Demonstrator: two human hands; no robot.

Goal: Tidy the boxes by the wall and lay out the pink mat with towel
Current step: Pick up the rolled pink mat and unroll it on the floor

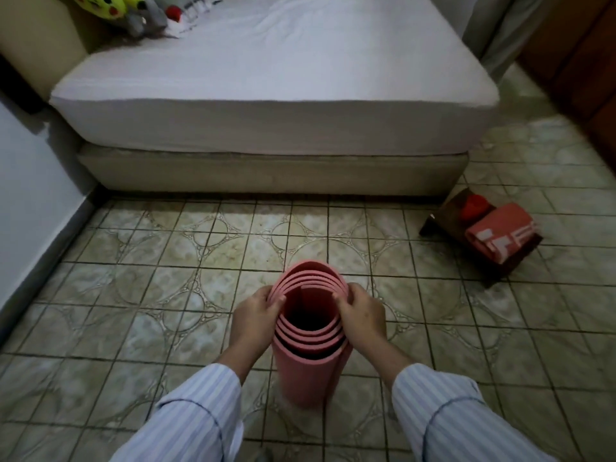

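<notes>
A rolled pink mat (pixel 310 371) stands on end on the tiled floor in front of me, its loose coils visible from above. My left hand (pixel 256 311) grips the roll's upper rim on the left, and my right hand (pixel 361 311) grips the rim on the right. At the right, by the bed's corner, a dark brown box (pixel 446 215) lies on the floor. A folded red towel (pixel 500 235) with white lettering rests on it, beside a red object (pixel 473 205).
A bed (pixel 273 95) with a white sheet fills the far side, with plush toys (pixel 113 8) at its back left. A white wall (pixel 30 181) runs along the left. Wooden doors (pixel 586 61) stand at the right. Tiled floor (pixel 166 261) lies between me and the bed.
</notes>
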